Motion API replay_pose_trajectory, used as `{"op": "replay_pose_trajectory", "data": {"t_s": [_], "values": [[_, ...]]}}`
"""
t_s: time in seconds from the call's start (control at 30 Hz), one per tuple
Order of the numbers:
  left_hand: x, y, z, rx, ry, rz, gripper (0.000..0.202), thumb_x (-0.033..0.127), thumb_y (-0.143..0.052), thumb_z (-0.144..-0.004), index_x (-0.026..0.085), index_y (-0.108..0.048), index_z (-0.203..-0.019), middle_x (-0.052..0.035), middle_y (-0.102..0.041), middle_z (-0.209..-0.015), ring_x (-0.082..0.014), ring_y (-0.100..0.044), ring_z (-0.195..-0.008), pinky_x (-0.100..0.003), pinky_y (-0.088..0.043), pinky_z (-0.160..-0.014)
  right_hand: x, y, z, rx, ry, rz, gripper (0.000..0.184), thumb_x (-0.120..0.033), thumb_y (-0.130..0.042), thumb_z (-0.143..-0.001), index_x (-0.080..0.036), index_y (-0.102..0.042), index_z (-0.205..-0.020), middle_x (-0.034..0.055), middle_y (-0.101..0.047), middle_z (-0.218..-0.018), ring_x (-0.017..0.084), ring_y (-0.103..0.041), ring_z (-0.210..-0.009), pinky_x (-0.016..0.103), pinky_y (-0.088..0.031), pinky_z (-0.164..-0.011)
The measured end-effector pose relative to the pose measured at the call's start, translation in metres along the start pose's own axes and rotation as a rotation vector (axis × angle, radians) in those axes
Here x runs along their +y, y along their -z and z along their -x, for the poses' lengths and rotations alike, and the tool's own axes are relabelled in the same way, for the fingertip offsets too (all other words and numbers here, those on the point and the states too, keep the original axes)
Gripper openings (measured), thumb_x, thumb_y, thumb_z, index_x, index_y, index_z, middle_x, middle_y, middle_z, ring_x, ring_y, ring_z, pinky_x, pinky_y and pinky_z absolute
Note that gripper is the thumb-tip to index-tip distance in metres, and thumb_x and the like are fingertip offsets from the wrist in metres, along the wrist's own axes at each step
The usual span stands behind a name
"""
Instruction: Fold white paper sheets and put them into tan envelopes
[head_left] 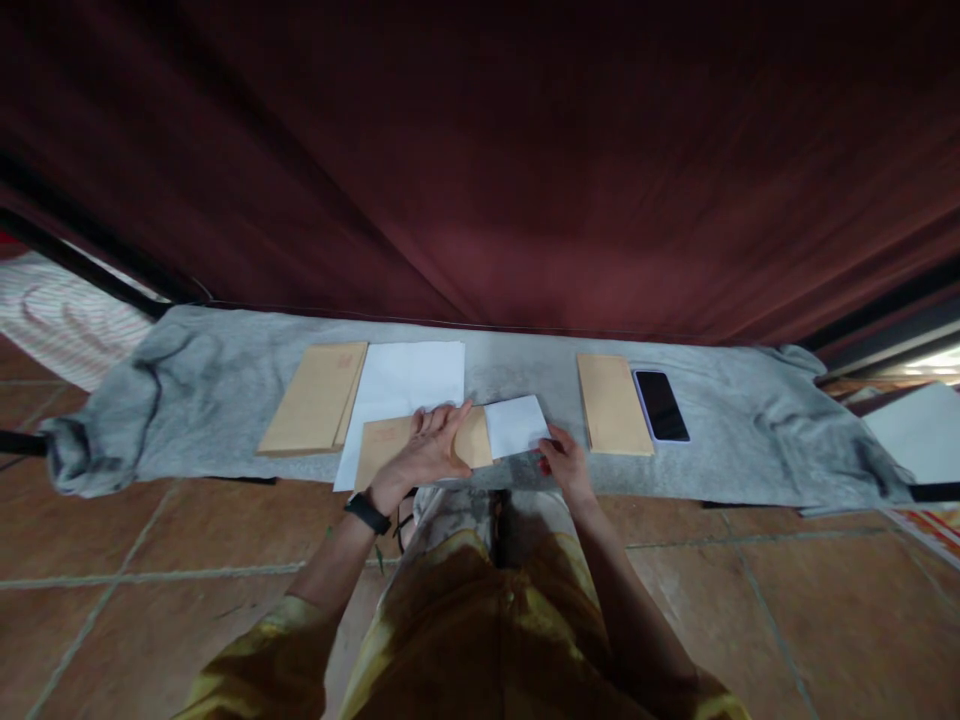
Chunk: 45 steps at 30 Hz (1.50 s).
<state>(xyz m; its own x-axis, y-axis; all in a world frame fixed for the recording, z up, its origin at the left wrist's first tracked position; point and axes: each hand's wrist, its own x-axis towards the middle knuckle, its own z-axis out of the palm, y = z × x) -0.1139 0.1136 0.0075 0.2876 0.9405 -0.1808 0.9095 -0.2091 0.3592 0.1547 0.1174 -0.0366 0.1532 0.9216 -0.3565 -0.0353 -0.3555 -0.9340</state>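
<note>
Lap in yellow clothing (465,620), nearest the camera. Left hand (431,448): fingers spread flat on a brown envelope (381,447), pressing it to the grey blanket (225,400). Right hand (564,463): fingers pinched on the corner of a folded paper (516,424), whose left edge meets the envelope's mouth; how far inside cannot be told. Envelope stack (315,397) and white sheet (409,378) to the left; second stack (611,403) and phone (661,404) to the right.

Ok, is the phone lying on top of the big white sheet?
No, the phone lies on the grey cloth right beside a brown envelope, apart from the white sheet.
</note>
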Motion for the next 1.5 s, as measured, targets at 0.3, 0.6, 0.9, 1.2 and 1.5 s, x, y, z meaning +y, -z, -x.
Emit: {"op": "replay_pose_trajectory", "data": {"t_s": [0.3, 0.6, 0.9, 1.2, 1.5], "values": [[0.023, 0.002, -0.003, 0.013, -0.038, -0.071, 0.124, 0.041, -0.082, -0.063, 0.03, -0.01, -0.163, -0.0153, -0.037, -0.155, -0.0375, -0.03, -0.148, -0.061, -0.002, -0.125, 0.009, 0.009, 0.009, -0.034, 0.073, 0.159, 0.05, -0.04, -0.062, -0.079, -0.014, -0.07, -0.121, -0.0045, -0.059, -0.056, 0.014, -0.054, -0.047, 0.024, -0.045, -0.042], [0.03, -0.003, -0.009, -0.008, -0.042, -0.103, 0.124, 0.043, -0.086, -0.061, 0.028, -0.016, -0.162, -0.0172, -0.036, -0.157, -0.0396, -0.027, -0.149, -0.065, 0.0, -0.124, 0.004, 0.012, 0.013, -0.032, 0.196, 0.343, 0.049, -0.038, -0.059, -0.082, -0.018, -0.071, -0.125, -0.0008, -0.063, -0.062, 0.017, -0.056, -0.054, 0.028, -0.047, -0.052], [0.042, -0.002, -0.011, -0.013, -0.062, -0.158, 0.122, 0.037, -0.086, -0.06, 0.028, -0.019, -0.161, -0.0181, -0.037, -0.16, -0.0418, -0.032, -0.148, -0.066, 0.006, -0.122, 0.0, -0.004, 0.026, -0.087, 0.239, 0.289, 0.035, -0.036, -0.063, -0.08, -0.02, -0.076, -0.109, 0.0033, -0.071, -0.074, 0.021, -0.065, -0.073, 0.029, -0.051, -0.063], [0.036, -0.004, -0.012, -0.013, -0.072, -0.117, 0.124, 0.04, -0.084, -0.061, 0.028, -0.014, -0.163, -0.017, -0.039, -0.157, -0.0386, -0.031, -0.148, -0.063, 0.004, -0.124, 0.006, -0.017, 0.029, -0.122, 0.311, 0.277, 0.03, -0.031, -0.06, -0.082, -0.02, -0.076, -0.105, 0.0063, -0.078, -0.097, 0.023, -0.07, -0.087, 0.034, -0.055, -0.081], [0.033, -0.003, -0.01, -0.015, -0.088, -0.073, 0.123, 0.036, -0.082, -0.061, 0.025, -0.014, -0.163, -0.0171, -0.036, -0.157, -0.0382, -0.03, -0.149, -0.06, -0.001, -0.125, 0.008, -0.025, 0.026, -0.108, 0.306, 0.393, 0.03, -0.019, -0.058, -0.083, -0.024, -0.077, -0.106, 0.0031, -0.078, -0.095, 0.021, -0.071, -0.085, 0.032, -0.054, -0.084]]}}
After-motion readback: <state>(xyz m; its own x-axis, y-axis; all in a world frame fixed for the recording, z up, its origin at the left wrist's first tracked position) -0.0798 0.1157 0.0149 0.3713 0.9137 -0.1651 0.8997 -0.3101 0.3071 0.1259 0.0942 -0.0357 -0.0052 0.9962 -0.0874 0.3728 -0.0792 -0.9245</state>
